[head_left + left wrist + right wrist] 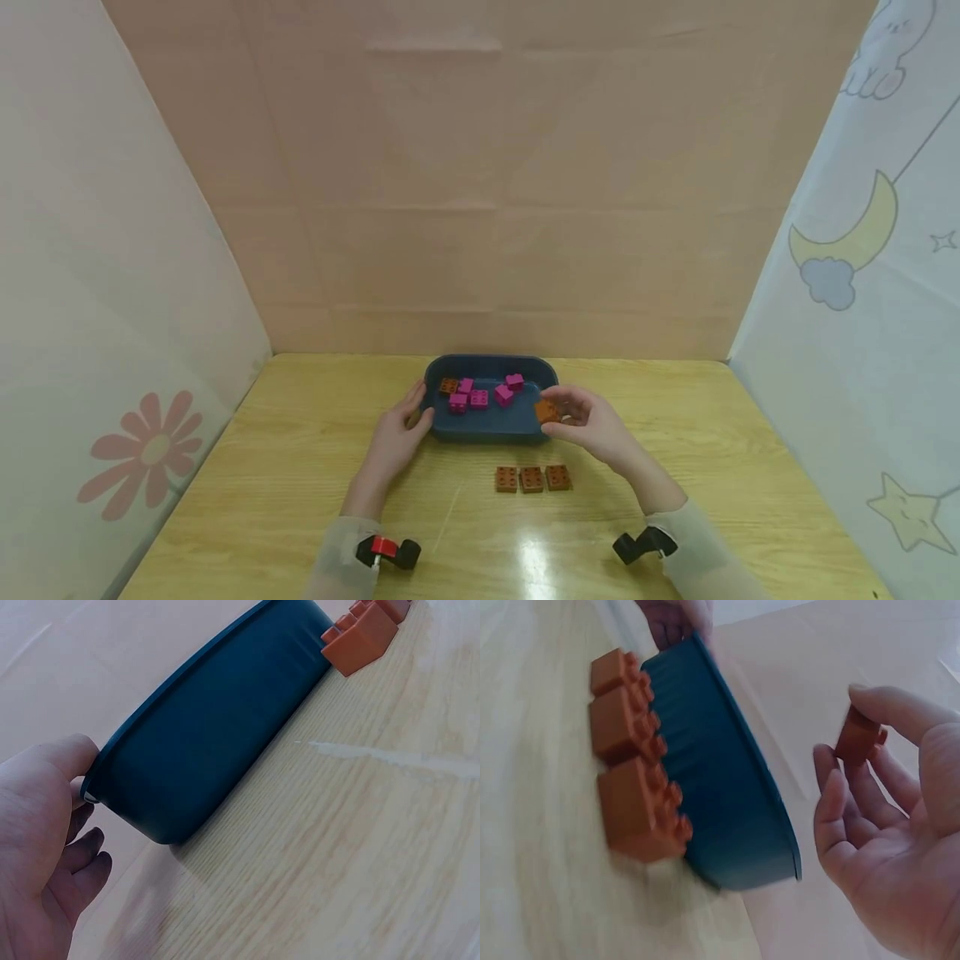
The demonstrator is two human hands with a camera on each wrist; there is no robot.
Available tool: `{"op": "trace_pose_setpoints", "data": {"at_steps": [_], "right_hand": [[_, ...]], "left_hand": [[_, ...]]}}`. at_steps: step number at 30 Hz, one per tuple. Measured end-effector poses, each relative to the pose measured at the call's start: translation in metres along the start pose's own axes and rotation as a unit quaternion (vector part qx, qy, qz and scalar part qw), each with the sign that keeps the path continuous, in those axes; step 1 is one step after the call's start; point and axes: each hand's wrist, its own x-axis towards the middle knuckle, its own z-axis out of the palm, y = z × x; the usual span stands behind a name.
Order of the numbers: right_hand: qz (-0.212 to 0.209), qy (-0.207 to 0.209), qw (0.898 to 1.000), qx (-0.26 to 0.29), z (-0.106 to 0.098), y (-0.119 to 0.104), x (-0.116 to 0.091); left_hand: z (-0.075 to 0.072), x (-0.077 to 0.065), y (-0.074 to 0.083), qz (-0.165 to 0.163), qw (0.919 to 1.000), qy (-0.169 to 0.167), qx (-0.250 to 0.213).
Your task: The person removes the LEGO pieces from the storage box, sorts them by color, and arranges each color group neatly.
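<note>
While the table [262, 467] carries the tray [487, 437] near the middle of its far edge, the lift likely goes best with the tray braced and the knuckles kept clear of its rim. The left hand [397, 432] rests against the tray's left edge, fingers relaxed; the right hand [592, 423] — forearm slanting in from the table's front-right side — reaches over the right edge. Three orange bricks [532, 479] stand before the front edge; a fourth brick [547, 411] is pinched between right thumb and fingertips, over the rim.
</note>
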Motion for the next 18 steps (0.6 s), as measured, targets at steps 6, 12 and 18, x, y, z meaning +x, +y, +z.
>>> {"op": "trace_pose_setpoints", "data": {"at_steps": [6,12,18], "right_hand": [[0.0,-0.048,0.998,-0.035,-0.01,0.012,-0.02],[-0.003,-0.093,0.994,-0.058,-0.021,0.016,-0.027],[0.007,-0.116,0.99,-0.083,-0.034,0.02,-0.03]], "left_hand": [[0.002,0.0,-0.002,-0.003,1.0,-0.004,-0.005],[0.001,0.0,-0.002,-0.008,0.9999,-0.002,-0.008],[-0.001,0.001,-0.002,-0.006,0.9999,-0.006,-0.006]]}}
